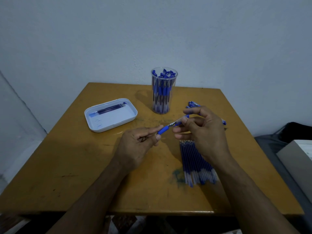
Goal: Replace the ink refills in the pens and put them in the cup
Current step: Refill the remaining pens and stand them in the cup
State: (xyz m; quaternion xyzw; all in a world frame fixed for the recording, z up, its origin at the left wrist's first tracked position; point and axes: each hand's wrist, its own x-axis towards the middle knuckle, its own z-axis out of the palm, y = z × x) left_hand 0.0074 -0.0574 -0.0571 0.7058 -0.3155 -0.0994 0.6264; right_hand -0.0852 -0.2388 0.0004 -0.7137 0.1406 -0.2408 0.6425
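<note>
A square wooden table (70, 166) with a worn, ink-stained ochre top fills the middle of the view, pushed close to a pale blue wall (152, 31). At the far right edge of the scene sits a dark bag (297, 130) beside a grey box (297, 159).

On the far left part of the table lies a white rectangular tray (130, 115) holding a few dark refills (111, 108) laid side by side along its far side. To the right of the tray, at the far middle of the table, stands a tall clear cup (164, 92) packed with upright blue-capped pens (163, 88).

On the near right, a row of blue ink refills (190, 159) lies fanned on the table with the metal tips pointing far, partly covered by the right forearm. Further back on the right, behind the right hand, a small heap of loose pens (193, 104) shows only in part.

Both hands meet above the centre of the table. The left hand (136, 146) has its fingers curled, thumb and forefinger pinching the blue rubber grip section (163, 130). The right hand (200, 130) pinches the other end of the pen with thumb and forefinger, its remaining fingers loosely spread. The pen (172, 124) runs between them, slanting up to the right, its metal tip showing in the gap between the two hands.
</note>
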